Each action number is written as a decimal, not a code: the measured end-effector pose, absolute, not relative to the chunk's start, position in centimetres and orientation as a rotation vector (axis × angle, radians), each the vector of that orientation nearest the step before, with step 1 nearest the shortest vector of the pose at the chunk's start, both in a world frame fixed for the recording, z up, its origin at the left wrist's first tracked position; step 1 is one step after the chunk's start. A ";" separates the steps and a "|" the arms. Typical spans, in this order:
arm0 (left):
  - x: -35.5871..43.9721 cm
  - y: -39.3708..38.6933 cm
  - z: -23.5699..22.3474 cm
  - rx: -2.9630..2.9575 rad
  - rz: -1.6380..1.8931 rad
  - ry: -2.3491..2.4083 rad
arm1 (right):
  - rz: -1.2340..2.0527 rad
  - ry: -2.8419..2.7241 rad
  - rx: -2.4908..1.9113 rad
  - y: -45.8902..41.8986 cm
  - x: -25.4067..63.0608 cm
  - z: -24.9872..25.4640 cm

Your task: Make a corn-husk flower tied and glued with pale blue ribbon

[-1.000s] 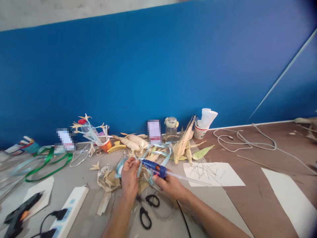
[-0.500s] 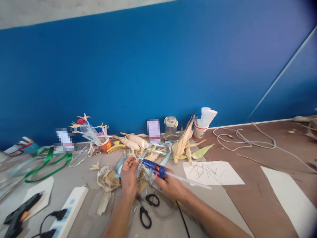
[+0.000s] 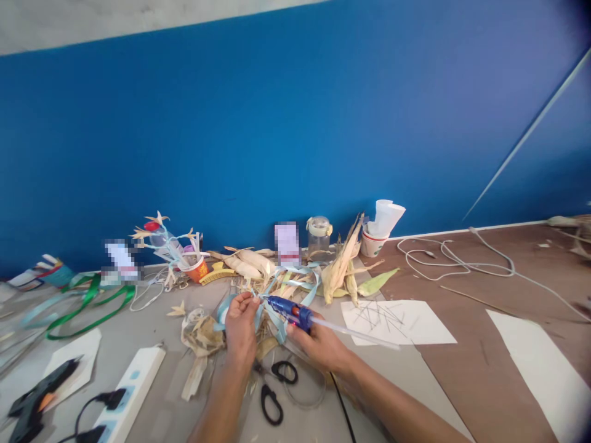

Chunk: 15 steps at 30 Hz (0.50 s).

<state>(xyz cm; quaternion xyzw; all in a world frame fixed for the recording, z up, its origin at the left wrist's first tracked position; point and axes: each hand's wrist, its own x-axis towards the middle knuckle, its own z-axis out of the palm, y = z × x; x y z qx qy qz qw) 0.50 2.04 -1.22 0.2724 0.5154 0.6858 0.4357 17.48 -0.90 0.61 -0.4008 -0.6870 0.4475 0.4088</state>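
My right hand [image 3: 318, 338] is wrapped round a blue hot glue gun [image 3: 290, 312], and a long clear glue stick [image 3: 355, 335] juts from its back end. The gun's nozzle points left, close to the fingertips of my left hand [image 3: 242, 315]. Those fingertips are pinched together on light blue ribbon, though the exact piece is small and partly hidden. More light blue ribbon [image 3: 277, 325] hangs beneath the nozzle and loops behind it. Dried corn husks [image 3: 252, 264] and straw-like scraps lie just beyond my hands. Black-handled scissors [image 3: 271, 403] rest on the table below my wrists.
At left are a power strip [image 3: 133, 384], a black glue gun [image 3: 44, 394] and green ribbon [image 3: 87, 314]. Behind stand a red cup [image 3: 197, 271], a clear jar [image 3: 318, 237] and a paper cup [image 3: 373, 245]. Thin sticks lie on white paper [image 3: 431, 323] at right.
The glue gun and my right hand have shifted slightly to the right, the nozzle drawing a little away from my left fingertips. My left hand keeps its pinch in the same place.
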 end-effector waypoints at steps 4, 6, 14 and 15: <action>0.6 2.0 -1.0 0.654 1.708 1.286 | 1.169 -1.704 -0.965 -0.9 17.6 0.7; 0.6 2.0 -1.0 0.647 1.704 1.280 | 1.164 -1.707 -0.963 -0.9 17.6 0.7; 0.7 2.0 -0.5 0.594 1.721 1.236 | 1.098 -1.772 -1.027 -1.0 17.7 0.5; 0.7 2.0 -0.4 0.575 1.727 1.216 | 1.068 -1.786 -1.046 -1.0 17.8 0.7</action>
